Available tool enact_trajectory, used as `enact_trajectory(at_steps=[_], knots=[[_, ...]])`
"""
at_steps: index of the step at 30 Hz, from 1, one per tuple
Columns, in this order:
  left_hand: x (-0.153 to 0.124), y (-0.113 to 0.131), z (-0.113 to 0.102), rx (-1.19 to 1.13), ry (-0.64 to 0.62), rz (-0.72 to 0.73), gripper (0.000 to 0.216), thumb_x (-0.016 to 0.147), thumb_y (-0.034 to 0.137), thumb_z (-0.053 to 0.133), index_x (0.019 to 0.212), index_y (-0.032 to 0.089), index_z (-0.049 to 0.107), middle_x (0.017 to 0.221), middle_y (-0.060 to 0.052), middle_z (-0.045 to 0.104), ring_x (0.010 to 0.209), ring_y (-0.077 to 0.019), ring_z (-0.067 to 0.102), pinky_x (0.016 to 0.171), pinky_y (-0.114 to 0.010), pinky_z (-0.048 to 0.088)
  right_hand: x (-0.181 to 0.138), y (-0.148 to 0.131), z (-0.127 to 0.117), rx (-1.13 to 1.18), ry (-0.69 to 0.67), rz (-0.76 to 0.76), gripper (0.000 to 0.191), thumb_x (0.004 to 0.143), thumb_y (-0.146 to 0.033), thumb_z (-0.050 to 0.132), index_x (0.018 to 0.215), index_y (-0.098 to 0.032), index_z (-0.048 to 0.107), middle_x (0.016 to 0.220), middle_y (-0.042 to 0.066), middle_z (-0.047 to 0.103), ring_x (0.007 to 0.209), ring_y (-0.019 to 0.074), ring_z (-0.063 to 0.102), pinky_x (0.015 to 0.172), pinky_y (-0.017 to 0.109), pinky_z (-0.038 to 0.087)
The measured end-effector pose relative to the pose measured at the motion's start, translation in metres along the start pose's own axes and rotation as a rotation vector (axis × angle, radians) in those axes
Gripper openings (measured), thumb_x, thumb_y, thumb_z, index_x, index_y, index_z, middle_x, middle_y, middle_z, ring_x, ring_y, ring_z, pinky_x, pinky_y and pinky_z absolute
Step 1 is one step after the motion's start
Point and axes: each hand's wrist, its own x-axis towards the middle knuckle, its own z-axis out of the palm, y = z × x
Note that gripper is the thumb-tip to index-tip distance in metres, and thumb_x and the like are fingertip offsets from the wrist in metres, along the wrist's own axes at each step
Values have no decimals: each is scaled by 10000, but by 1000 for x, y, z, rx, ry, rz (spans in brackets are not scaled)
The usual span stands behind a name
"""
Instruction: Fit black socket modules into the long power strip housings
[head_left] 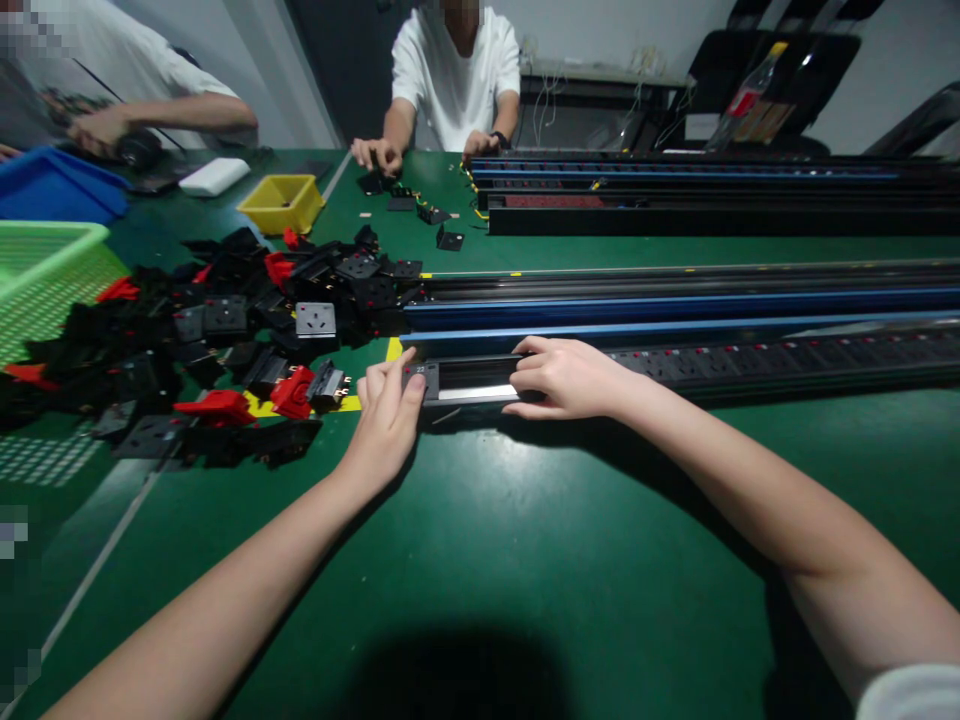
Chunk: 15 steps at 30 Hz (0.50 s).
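A long black power strip rail (pixel 750 362) lies across the green table, with several sockets fitted along its right part and an open channel at its left end. My left hand (pixel 386 415) pinches the rail's left end, where a small black module (pixel 420 378) sits, thumb on top. My right hand (pixel 566 378) grips the rail just right of the open channel, fingers curled over its far edge. A heap of loose black and red socket modules (pixel 217 340) lies left of my left hand.
More long rails with blue edges (pixel 675 305) lie behind, and others (pixel 697 195) further back. A yellow bin (pixel 283 202), a green basket (pixel 41 270) and a blue bin (pixel 56 185) stand at the left. A person in white (pixel 454 90) works opposite; another person's arm (pixel 180 112) shows at far left.
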Motion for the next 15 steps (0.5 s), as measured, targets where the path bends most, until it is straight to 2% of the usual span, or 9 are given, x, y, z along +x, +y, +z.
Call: enact_trajectory(at_steps=[10, 15], knots=[[4, -5, 3, 34, -4, 43, 810, 893, 626, 468, 1582, 285, 214, 1215, -106, 416, 1175, -307, 397, 1115, -569, 280, 0, -1, -1, 5, -20, 20, 408, 982, -496, 474, 775, -189, 645, 763, 74, 687, 1012, 269, 583, 759, 333, 451], [4, -3, 1, 19, -24, 30, 809, 898, 609, 460, 1589, 307, 169, 1225, -98, 407, 1169, -306, 392, 1115, -566, 274, 0, 0, -1, 3, -22, 20, 410, 982, -494, 470, 769, -189, 641, 769, 76, 690, 1024, 273, 584, 764, 339, 457]])
